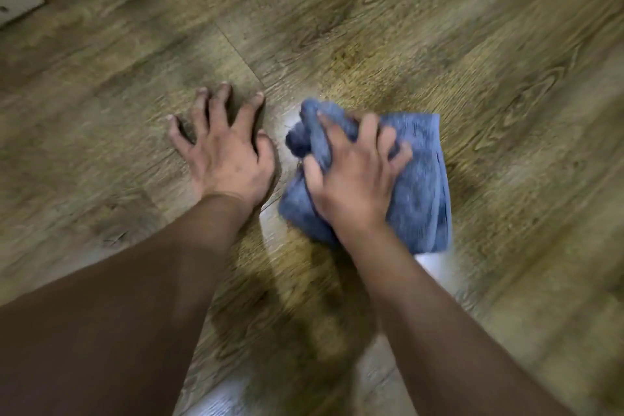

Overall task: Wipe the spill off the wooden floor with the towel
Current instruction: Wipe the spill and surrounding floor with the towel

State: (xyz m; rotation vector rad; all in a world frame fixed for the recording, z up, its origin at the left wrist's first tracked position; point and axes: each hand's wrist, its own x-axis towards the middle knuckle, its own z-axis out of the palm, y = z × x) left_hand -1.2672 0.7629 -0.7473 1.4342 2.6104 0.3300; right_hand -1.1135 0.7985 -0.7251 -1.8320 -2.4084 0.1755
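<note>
A bunched blue towel (422, 186) lies on the wooden floor (371, 27) right of centre. My right hand (354, 176) sits on top of it, fingers curled into the cloth and gripping its folds. My left hand (223, 145) rests on the bare floor just left of the towel, fingers spread, holding nothing. A bright glossy patch (287, 111) shows on the boards between the two hands; the picture is too blurred to tell wetness from light glare. A small white patch (429, 262) peeks out at the towel's near edge.
A white panel with small holes (13, 0) sits at the far left top corner. Wood-grain planks run in every direction around my hands. Both forearms reach in from the bottom of the view.
</note>
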